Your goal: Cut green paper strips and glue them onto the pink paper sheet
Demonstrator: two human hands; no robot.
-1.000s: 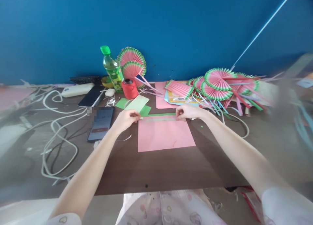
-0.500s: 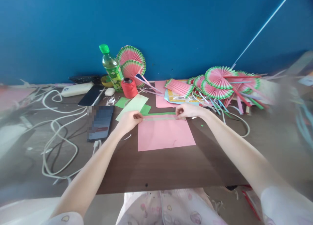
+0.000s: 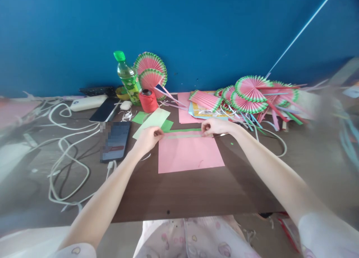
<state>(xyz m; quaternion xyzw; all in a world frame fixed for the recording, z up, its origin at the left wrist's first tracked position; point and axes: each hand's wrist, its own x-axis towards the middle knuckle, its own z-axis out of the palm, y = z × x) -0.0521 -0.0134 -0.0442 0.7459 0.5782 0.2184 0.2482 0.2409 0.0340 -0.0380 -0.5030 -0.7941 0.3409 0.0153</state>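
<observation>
A pink paper sheet (image 3: 190, 155) lies flat on the brown desk. Along its far edge runs a narrow pale green paper strip (image 3: 185, 135), with a darker green band (image 3: 186, 130) just beyond. My left hand (image 3: 150, 139) pinches the strip's left end, thumb and fingers pressed together at the sheet's far left corner. At the far right corner my right hand (image 3: 215, 127) pinches the other end the same way. The fingers cover both ends of the strip. A pale green paper piece (image 3: 154, 121) lies over a green one (image 3: 168, 125) beyond my left hand.
A phone (image 3: 116, 142) and white cables (image 3: 67, 157) lie to the left. Toward the blue wall stand a green-capped bottle (image 3: 127, 78), a red thread spool (image 3: 148, 101) and pink-green paper fans (image 3: 153, 69). More folded fans (image 3: 251, 95) are piled at the right.
Both hands stay almost in place, still pinching the strip's ends. The left fingertips have shifted very slightly, and the strip between the hands shows a little fainter against the pink sheet.
</observation>
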